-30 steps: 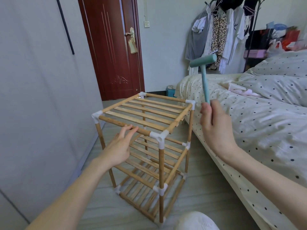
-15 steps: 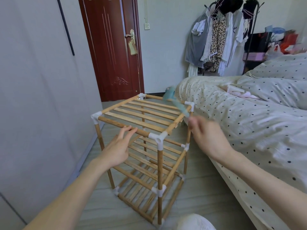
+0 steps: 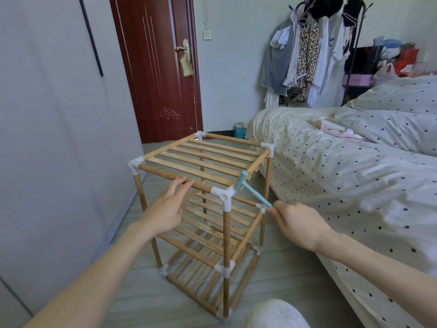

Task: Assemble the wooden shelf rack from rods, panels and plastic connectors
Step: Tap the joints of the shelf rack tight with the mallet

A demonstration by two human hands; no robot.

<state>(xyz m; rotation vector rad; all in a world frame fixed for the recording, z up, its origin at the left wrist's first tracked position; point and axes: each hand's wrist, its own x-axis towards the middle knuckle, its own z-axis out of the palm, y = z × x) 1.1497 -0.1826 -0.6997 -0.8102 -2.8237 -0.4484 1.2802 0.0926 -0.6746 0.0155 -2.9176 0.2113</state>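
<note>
The right hand [image 3: 299, 224] hides the hammer [image 3: 250, 189] handle's lower end, fingers out of sight. Shelf rack [image 3: 203, 209] far legs vanish behind slats (near bottom corner cut by a white knee [image 3: 276, 314]).

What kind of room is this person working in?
Most likely a bedroom in a home. A bed with polka-dot bedding fills the right side, clothes hang on a coat rack by the far wall, and a dark red door stands shut.
</note>
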